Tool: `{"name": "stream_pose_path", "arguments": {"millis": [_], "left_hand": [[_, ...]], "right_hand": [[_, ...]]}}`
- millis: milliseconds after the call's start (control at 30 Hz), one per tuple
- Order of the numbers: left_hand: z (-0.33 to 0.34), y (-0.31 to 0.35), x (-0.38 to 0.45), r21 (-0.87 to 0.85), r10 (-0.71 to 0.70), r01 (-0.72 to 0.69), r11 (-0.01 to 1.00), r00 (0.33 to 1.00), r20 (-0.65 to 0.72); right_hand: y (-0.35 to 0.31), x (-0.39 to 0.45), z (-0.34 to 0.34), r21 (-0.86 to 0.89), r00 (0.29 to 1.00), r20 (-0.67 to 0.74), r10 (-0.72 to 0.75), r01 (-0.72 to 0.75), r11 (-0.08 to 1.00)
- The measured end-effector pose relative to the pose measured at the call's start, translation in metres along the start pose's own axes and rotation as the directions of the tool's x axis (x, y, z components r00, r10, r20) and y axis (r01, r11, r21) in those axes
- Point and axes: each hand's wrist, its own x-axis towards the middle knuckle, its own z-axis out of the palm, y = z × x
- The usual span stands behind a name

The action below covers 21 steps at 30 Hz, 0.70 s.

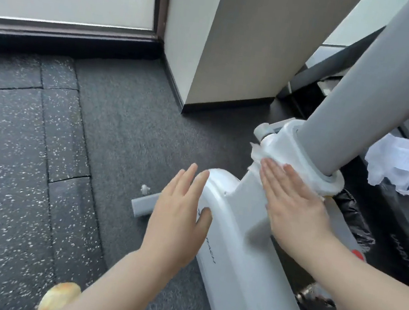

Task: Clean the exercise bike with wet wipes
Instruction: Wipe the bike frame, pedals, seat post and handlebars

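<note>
White plastic bike housing (236,238) is sitting nearest, left hand (179,214) resting flat against its curved edge, fingers straight and together, bracing. Right hand (293,204) is pressing the wet wipe (264,150) with flat fingers onto the white collar (301,152) under the grey post (381,87). Best to work the wipe fully around the collar seam, refolding to a fresh face. Crumpled wipes (396,163) are lying beyond.

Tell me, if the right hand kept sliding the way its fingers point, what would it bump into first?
The right hand lies flat on the white bike frame, fingertips on the wet wipe. Straight on, it would likely meet the white collar at the grey post's foot.
</note>
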Motion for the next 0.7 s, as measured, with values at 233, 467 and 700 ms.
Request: {"name": "stream_pose_path", "arguments": {"millis": [233, 467, 700], "left_hand": [[0.071, -0.047, 0.032, -0.093, 0.043, -0.037, 0.995, 0.997, 0.067], [0.121, -0.103, 0.032, -0.097, -0.049, 0.067, 0.993, 0.982, 0.182], [0.127, -0.11, 0.027, -0.152, -0.006, 0.034, 0.988, 0.983, 0.181]], "right_hand": [[-0.07, 0.005, 0.041, -0.007, 0.994, 0.036, -0.104, 0.104, 0.995], [-0.011, 0.005, 0.008, 0.236, 0.899, -0.153, 0.411, -0.371, 0.898], [-0.086, -0.001, 0.051, 0.069, 0.998, 0.037, -0.054, 0.052, 0.996]]}}
